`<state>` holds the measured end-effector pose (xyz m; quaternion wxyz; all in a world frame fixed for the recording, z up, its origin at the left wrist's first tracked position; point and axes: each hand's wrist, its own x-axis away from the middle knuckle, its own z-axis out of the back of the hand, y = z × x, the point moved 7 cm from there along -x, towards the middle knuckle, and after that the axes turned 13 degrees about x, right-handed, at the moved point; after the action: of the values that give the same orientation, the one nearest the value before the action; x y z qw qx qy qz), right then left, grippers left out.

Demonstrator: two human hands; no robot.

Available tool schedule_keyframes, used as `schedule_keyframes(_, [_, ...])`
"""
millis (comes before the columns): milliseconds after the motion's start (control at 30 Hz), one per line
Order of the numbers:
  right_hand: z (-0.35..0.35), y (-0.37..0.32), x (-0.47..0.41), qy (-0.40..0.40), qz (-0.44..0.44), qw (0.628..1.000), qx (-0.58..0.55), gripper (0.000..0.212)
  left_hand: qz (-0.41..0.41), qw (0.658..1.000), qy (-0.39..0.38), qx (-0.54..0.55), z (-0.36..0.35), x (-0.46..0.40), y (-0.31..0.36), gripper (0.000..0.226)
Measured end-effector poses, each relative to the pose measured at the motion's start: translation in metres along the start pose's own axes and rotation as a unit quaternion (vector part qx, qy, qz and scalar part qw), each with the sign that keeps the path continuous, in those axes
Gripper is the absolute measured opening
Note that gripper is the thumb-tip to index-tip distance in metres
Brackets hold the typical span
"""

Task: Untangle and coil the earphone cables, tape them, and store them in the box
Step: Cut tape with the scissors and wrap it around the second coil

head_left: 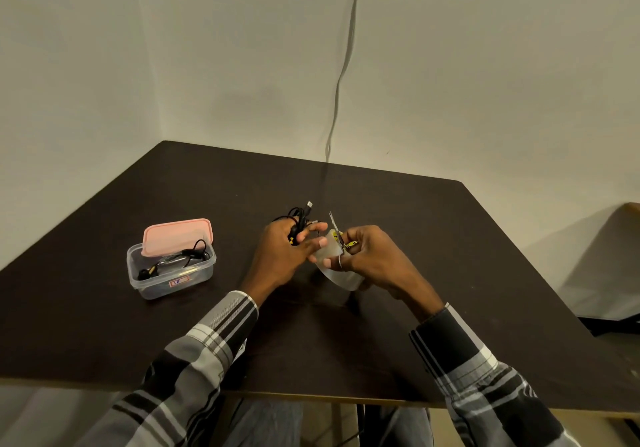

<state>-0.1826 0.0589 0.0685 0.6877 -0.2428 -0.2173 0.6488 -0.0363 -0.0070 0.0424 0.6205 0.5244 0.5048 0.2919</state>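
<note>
The head view shows a dark table (381, 325) where everything sits within easy reach. The clear plastic box (171, 268), pink lid (177, 236) propped at its back, already holds one black earphone set and carries a red sticker too small to read. The right hand (367, 256) grips the clear tape roll (337, 273) and small scissors (337, 233), seemingly to cut a strip. The left hand (287, 249) clasps the coiled black cable (298, 219), keeping its loops together.

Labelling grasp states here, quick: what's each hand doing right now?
Left hand: grips the coiled black earphone cable.
Right hand: holds small yellow-handled scissors at the clear tape roll.
</note>
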Motion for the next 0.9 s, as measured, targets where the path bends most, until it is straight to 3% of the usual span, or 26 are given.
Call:
schedule_keyframes(167, [-0.003,0.002,-0.003,-0.003,-0.003,1.0,0.022,0.022,0.01,1.0,0.011,0.013,0.001,-0.003,0.007,0.018])
schedule_keyframes(433, [-0.002,0.002,-0.005,0.004,-0.009,0.999,0.034,0.022,-0.036,0.992,0.042,-0.117,-0.001,0.0,0.015,0.016])
schedule_keyframes(567, [-0.002,-0.001,-0.004,0.003,-0.003,0.999,0.038,0.023,-0.093,0.975,0.014,-0.201,-0.011,0.005,0.018,0.025])
schedule_keyframes(667, [-0.002,-0.002,-0.004,0.007,0.005,0.999,0.042,0.019,-0.119,0.967,-0.011,-0.226,-0.02,0.01,0.018,0.018])
schedule_keyframes(900, [-0.002,-0.001,-0.002,0.02,-0.018,0.999,0.037,0.019,-0.128,0.969,-0.021,-0.21,-0.025,0.014,0.013,0.01])
